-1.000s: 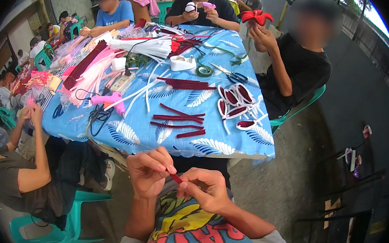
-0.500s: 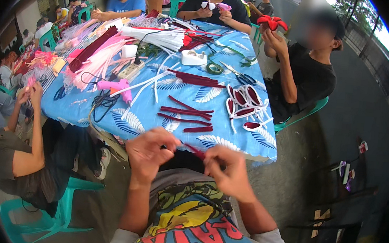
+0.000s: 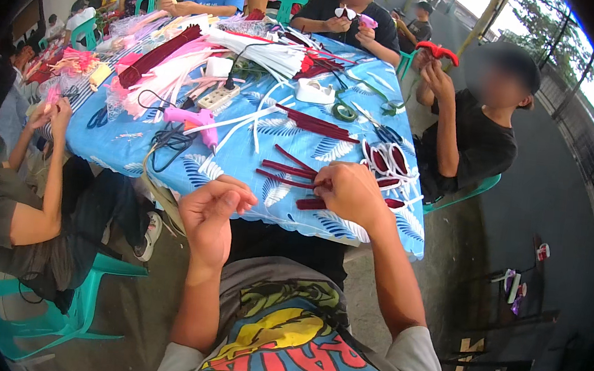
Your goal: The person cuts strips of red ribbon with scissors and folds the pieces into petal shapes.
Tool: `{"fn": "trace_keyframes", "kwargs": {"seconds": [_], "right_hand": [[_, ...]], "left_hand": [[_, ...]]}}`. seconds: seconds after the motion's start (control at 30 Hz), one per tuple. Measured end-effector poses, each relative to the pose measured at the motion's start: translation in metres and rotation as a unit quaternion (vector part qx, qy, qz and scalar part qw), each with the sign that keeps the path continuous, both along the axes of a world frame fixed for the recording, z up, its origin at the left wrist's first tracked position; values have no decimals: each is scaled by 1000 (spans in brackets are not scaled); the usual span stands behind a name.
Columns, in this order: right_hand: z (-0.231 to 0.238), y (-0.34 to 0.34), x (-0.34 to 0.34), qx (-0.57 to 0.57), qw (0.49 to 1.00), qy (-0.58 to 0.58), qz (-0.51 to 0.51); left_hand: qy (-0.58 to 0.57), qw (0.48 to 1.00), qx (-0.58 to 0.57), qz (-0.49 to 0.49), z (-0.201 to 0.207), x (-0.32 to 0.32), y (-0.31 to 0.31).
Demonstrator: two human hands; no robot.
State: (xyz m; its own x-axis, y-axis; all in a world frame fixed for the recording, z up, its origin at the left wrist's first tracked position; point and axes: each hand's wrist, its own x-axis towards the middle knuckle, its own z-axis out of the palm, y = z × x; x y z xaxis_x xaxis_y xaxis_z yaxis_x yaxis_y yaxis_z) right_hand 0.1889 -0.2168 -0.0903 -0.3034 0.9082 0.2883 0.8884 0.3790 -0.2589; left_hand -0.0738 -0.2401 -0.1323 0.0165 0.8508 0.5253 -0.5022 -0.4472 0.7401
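My right hand (image 3: 349, 193) reaches over the table, its fingers closed at the right ends of several short dark red pipe cleaners (image 3: 286, 166). The fingertips are partly hidden by the hand itself. One more short dark red piece (image 3: 309, 204) lies just below that hand. Near the table's front edge, my left hand (image 3: 211, 213) is raised with the fingers curled and the thumb against them; anything between them is too small to make out. Right of my right hand lie white-edged dark red loops (image 3: 387, 159). A longer dark red bundle (image 3: 316, 123) lies beyond.
A pink glue gun (image 3: 200, 124) with a dark cord lies left on the blue tablecloth (image 3: 239, 205). Farther back are a power strip (image 3: 218, 97), white tape dispenser (image 3: 315, 92), green tape (image 3: 344, 112), scissors (image 3: 380, 126) and white pipe cleaners (image 3: 252, 49). People sit around the table.
My right hand has moved forward from near my lap to the short pieces on the table. My left hand has drawn apart from it; the dark red strip between them no longer shows. The view has shifted.
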Motion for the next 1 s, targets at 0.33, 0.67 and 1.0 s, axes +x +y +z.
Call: {"fn": "trace_keyframes", "kwargs": {"seconds": [0.33,0.67,1.0], "right_hand": [[36,-50,-22,77,996,6,51],[32,-96,-17,69,979,190,36],[-1,-105,-36,77,921,382,-2]], "left_hand": [[416,823,227,315,38,18,-18],[361,932,32,1,9,25,-19],[367,889,-34,-273,11,17,-15]]}}
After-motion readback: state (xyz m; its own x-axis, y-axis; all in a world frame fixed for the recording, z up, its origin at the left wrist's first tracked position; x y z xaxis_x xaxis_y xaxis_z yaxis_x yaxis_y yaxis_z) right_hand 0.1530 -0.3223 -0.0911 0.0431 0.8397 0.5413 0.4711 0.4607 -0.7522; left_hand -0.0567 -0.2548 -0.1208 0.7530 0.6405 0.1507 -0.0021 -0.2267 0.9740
